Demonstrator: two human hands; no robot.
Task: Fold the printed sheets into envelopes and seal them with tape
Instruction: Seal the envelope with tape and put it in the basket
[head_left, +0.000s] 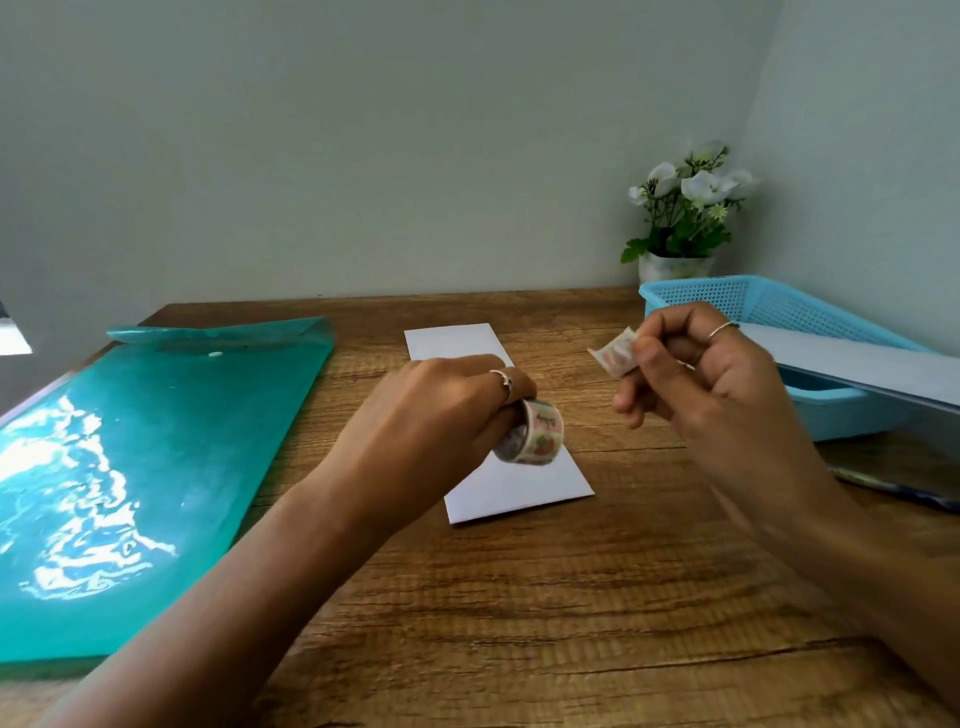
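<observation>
A folded white sheet (519, 486) lies lengthwise on the wooden table (519, 597), partly hidden under my hands. My left hand (441, 415) hovers over its middle and grips a roll of patterned tape (537, 434) with strawberry prints. My right hand (701, 374) is raised to the right of the sheet and pinches a short torn piece of the same tape (615, 353) between thumb and fingers. The piece is separate from the roll. Rings show on both hands.
A teal plastic folder (130, 457) covers the table's left side. A blue mesh basket (769, 306) at the back right holds white sheets (857, 364). A pot of white flowers (680, 218) stands in the corner. A pen (893, 488) lies at the right edge.
</observation>
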